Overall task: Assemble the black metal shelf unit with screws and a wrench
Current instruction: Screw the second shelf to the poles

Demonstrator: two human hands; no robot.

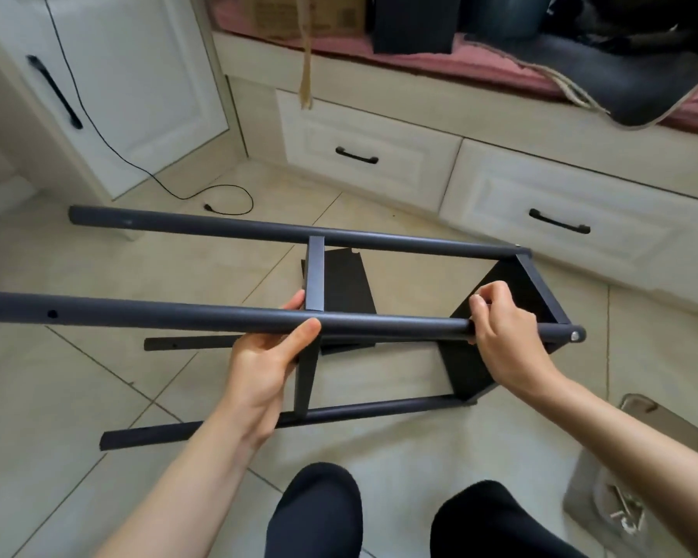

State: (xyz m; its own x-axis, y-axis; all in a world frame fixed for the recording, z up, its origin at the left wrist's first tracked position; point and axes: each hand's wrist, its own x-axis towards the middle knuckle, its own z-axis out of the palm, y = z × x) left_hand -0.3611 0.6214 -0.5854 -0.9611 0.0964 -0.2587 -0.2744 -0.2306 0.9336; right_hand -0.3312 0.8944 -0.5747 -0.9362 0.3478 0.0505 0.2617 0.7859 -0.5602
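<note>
The black metal shelf frame (178, 316) lies on its side above the tiled floor, long round tubes running left to right. My left hand (271, 356) grips the near upper tube beside a flat crossbar (314, 275). My right hand (500, 328) wraps the same tube farther right, thumb and forefinger pinched together above it; whether they hold a small part I cannot tell. A silver screw head (574, 336) shows at the tube's right end, where a black shelf panel (500, 283) is fitted. A far tube (258, 229) and a lower tube (379, 410) complete the frame.
A loose black panel (347, 283) and a flat black bar (186, 342) lie on the floor under the frame. A clear bag of screws (621, 509) sits at the right. White drawers (371, 155) and a cabinet stand behind; a black cable (218, 195) trails across the tiles. My knees are below.
</note>
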